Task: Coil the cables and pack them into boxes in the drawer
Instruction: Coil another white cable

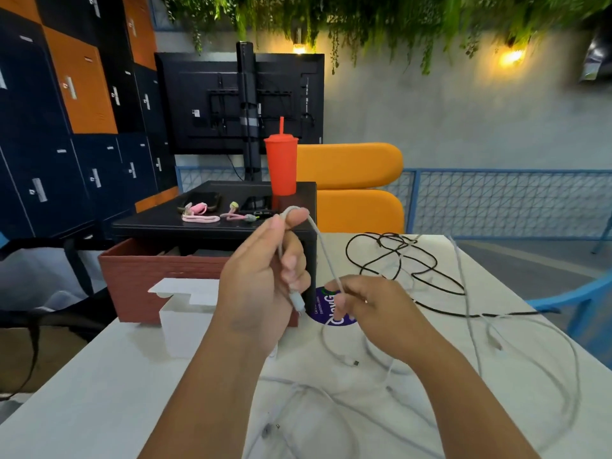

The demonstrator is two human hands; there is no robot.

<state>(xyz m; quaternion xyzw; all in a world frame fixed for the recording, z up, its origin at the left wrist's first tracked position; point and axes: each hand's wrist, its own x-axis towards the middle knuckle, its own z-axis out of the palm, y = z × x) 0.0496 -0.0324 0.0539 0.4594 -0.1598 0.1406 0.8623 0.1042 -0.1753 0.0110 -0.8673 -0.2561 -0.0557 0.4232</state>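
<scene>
L hand [261,286] fingers curl round white cable [326,256], looped over fingertip; R hand [374,303] pinches it.

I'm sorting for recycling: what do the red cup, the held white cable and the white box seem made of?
Red cup: likely matte plastic; even opaque colour, matching lid and straw. White cable: seemingly a smooth, soft plastic or rubbery jacket, bending tightly without a kink; blur hides any weave. White box: probably thin matte card, with folded flaps.
</scene>
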